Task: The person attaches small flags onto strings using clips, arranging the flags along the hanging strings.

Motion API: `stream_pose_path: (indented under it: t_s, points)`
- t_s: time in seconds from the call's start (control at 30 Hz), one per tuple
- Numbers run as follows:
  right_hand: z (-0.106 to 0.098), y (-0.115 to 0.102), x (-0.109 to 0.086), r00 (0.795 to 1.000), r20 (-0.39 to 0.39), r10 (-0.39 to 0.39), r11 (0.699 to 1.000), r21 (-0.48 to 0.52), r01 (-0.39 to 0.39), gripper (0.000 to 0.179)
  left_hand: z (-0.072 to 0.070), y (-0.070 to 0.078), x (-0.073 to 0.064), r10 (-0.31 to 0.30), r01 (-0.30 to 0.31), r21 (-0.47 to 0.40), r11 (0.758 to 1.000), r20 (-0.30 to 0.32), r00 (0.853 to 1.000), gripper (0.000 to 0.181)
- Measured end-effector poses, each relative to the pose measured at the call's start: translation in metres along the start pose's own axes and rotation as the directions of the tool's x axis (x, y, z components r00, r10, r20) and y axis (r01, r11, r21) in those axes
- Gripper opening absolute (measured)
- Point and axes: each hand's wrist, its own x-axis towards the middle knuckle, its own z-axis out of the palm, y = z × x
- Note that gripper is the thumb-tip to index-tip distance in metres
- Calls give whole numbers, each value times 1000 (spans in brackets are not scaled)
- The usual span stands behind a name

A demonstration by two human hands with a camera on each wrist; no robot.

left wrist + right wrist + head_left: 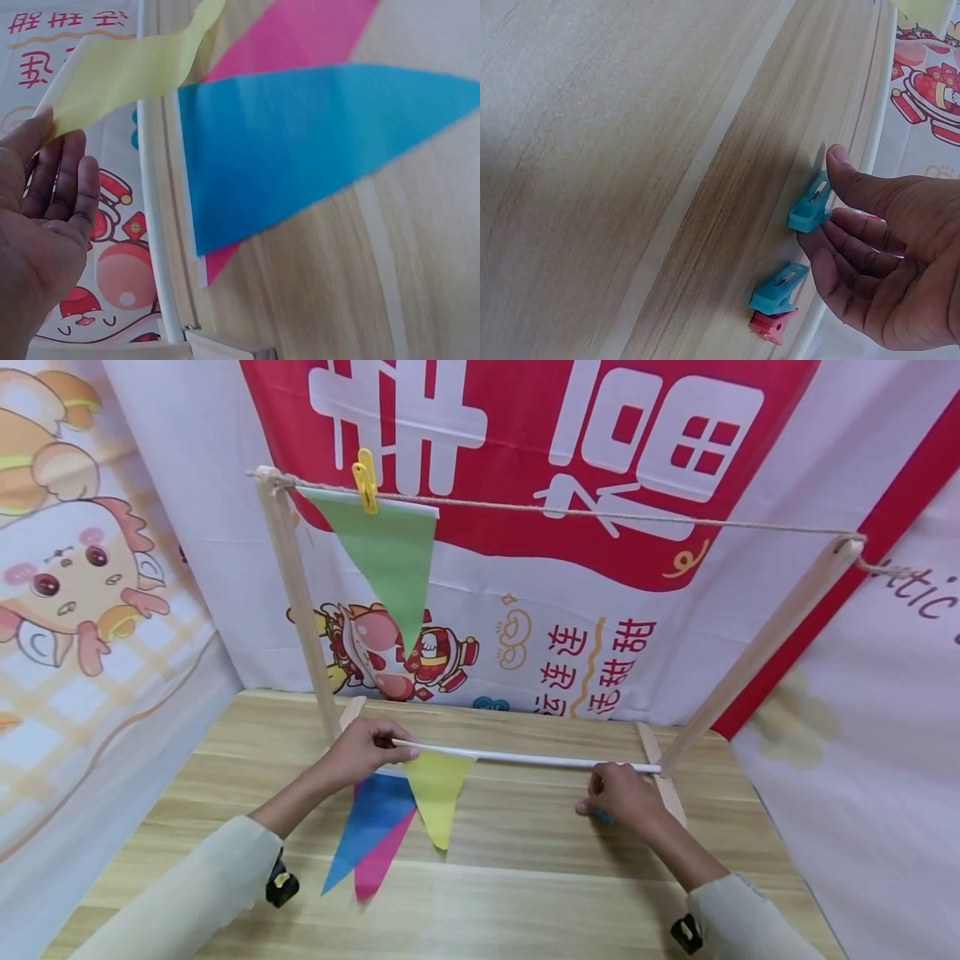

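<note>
Flags, four, all triangular.
1. Yellow flag (440, 789): we find it left of the table's middle, toward the far edge, in front of the white rod (540, 761). Its white-bordered top edge runs left to right; its long axis runs toward the near edge of the table (540, 893), tip pointing that way. The left hand (366, 750) pinches one top corner between thumb and fingers. In the left wrist view its cloth bends.
2. Blue flag (377, 810): on the table, left of the yellow one, base toward the far edge, tip toward the near left corner.
3. Pink flag (381, 862): partly beneath the blue, tip toward the near edge.
4. Green flag (408, 568): hung at the left end of the rope (570, 511), long axis nearly vertical, tip down.

Clips, four. We count one yellow clip (366, 481) on the rope, over the green flag's top edge; two teal clips (807, 213) and one red clip (769, 327) toward the table's right side, the red against one teal. The right hand (625, 793) has its thumb extended and its fingers loosely bent about the other teal clip; we cannot tell whether they grasp it.

Posts, two, wooden (296, 585), toward the table's far corners, joined above by the one rope and low down by the one white rod.
</note>
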Motion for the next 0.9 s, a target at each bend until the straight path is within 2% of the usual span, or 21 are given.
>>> stream_pose_path:
  t_s: [0.17,0.37,0.63,0.9]
  points:
    - [0,-4,1,1000,-5,-5,1000,20,5,35,1,9,2,-53,52,-106,993,-8,999,27]
    - [-1,-5,2,1000,-3,-6,999,36,6,35,5,19,6,-51,46,-199,979,-18,999,33]
    - [-9,-2,5,998,55,-9,999,51,6,35,8,30,9,-88,74,-247,966,-46,995,35]
    - [-17,-6,8,995,70,-72,995,79,67,28,10,38,9,-69,50,-320,946,-49,996,30]
